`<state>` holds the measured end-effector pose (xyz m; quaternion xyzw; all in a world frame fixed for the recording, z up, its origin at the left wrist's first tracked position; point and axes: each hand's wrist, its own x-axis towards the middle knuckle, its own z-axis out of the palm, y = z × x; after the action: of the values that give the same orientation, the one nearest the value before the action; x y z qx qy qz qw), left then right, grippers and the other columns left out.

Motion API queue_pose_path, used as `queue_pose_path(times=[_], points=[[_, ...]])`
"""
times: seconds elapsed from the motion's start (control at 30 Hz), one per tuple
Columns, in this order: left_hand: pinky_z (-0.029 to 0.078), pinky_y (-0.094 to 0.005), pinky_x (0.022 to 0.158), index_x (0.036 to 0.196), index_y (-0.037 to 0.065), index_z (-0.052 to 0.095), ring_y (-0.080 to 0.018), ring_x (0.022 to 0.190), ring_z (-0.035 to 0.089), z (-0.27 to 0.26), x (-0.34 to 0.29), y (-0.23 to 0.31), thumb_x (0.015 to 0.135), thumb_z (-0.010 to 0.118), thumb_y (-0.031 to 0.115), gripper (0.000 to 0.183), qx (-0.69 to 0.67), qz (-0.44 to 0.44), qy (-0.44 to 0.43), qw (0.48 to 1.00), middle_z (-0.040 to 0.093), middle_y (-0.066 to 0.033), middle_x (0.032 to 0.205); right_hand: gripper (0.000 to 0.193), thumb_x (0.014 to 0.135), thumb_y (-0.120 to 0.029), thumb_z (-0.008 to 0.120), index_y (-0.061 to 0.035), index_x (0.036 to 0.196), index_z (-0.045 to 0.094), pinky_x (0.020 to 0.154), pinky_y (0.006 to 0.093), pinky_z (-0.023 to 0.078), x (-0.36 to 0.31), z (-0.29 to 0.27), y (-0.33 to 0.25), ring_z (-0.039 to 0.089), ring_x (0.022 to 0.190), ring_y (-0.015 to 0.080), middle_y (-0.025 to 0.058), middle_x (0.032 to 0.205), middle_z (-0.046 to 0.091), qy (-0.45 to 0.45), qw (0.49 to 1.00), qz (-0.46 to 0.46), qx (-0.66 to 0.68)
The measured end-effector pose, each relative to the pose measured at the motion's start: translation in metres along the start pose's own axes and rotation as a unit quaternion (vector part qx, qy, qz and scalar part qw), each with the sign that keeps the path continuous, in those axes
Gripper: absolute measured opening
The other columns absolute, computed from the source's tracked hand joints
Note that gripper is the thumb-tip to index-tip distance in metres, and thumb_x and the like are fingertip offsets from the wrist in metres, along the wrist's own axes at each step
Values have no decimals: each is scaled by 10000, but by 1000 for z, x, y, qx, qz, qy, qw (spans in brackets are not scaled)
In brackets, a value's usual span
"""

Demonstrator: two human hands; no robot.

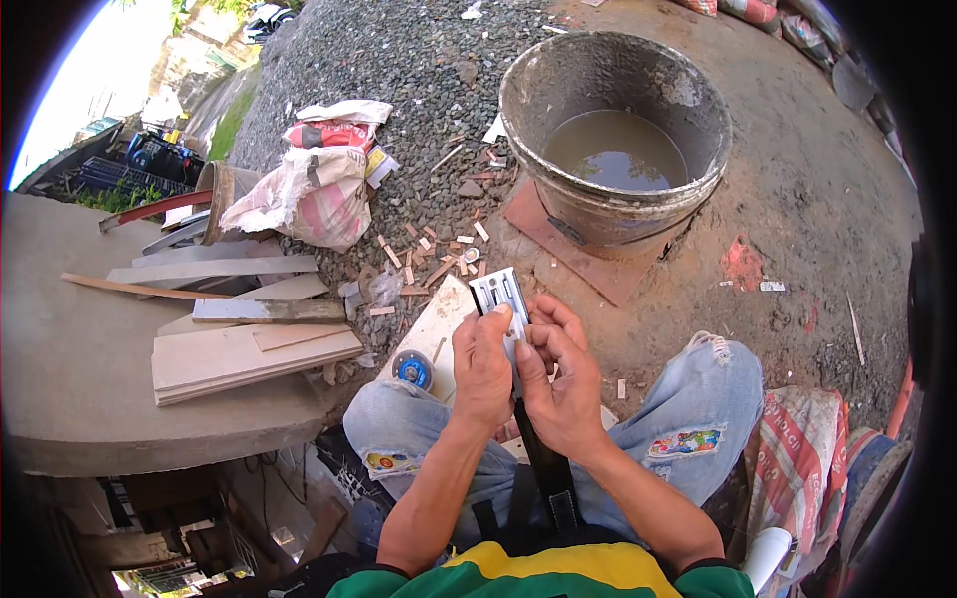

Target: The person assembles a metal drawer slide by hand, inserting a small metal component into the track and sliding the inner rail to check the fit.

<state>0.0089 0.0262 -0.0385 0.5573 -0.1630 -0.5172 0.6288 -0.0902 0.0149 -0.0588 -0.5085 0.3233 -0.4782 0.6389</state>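
Above my lap, both hands grip a narrow silver metal piece with slots (495, 287), tilted away from me. Its exact kind is unclear. My left hand (482, 367) wraps its left side, with the thumb pressed on the slotted face. On the other side, the fingers of my right hand (560, 371) are bent and pinch its edge. My palms hide much of its lower part. A black strap (546, 463) runs below the hands toward my waist. Close to my left knee, a blue disc with a dark rim (412, 369) rests on a pale board (435, 324).
A large bucket (598, 214) of murky water stands on a reddish tile (588, 264) ahead. Small scraps (429, 261) litter the gravel (399, 70). Cut boards (254, 364) and a torn sack (319, 194) are at left; another sack (797, 448) lies by my right knee.
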Motion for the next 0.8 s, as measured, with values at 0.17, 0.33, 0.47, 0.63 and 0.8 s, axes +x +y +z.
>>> queue_pose_path(times=[0.17, 0.33, 0.47, 0.63, 0.8], points=[[553, -322, 650, 1031, -52, 599, -200, 710, 652, 2, 0, 4, 930, 477, 300, 386, 36, 9, 17, 999, 661, -129, 871, 150, 929, -52, 584, 45, 1044, 577, 862, 376, 498, -1, 4, 0, 572, 1130, 334, 221, 1303, 424, 9, 996, 1, -90], [529, -289, 681, 992, -41, 629, -162, 733, 634, 0, 0, 3, 936, 461, 292, 378, 63, 32, 29, 997, 658, -106, 863, 178, 899, -40, 608, 35, 1058, 578, 913, 435, 430, -2, 9, -4, 523, 1112, 376, 216, 1237, 469, 25, 987, -12, -157], [519, -275, 692, 983, -42, 634, -157, 749, 629, 3, -5, 5, 955, 437, 274, 374, 116, 59, 51, 990, 655, -101, 854, 198, 881, -62, 629, -4, 1066, 585, 909, 447, 357, -8, 12, -8, 469, 1127, 362, 210, 1233, 469, 51, 962, -67, -258], [520, -284, 683, 995, -48, 624, -167, 734, 625, 5, -19, 16, 973, 418, 290, 396, 106, 60, 51, 991, 649, -108, 840, 228, 850, -74, 652, -33, 1067, 596, 896, 475, 325, -13, 17, -25, 460, 1128, 367, 197, 1242, 464, 54, 945, -87, -312], [525, -321, 633, 1044, -53, 591, -193, 681, 621, 0, -24, 14, 975, 415, 282, 385, 67, 62, 36, 995, 639, -128, 832, 184, 855, -94, 668, -30, 1023, 628, 896, 437, 347, -10, 10, -57, 513, 1098, 343, 197, 1223, 501, 0, 912, -63, -406]])
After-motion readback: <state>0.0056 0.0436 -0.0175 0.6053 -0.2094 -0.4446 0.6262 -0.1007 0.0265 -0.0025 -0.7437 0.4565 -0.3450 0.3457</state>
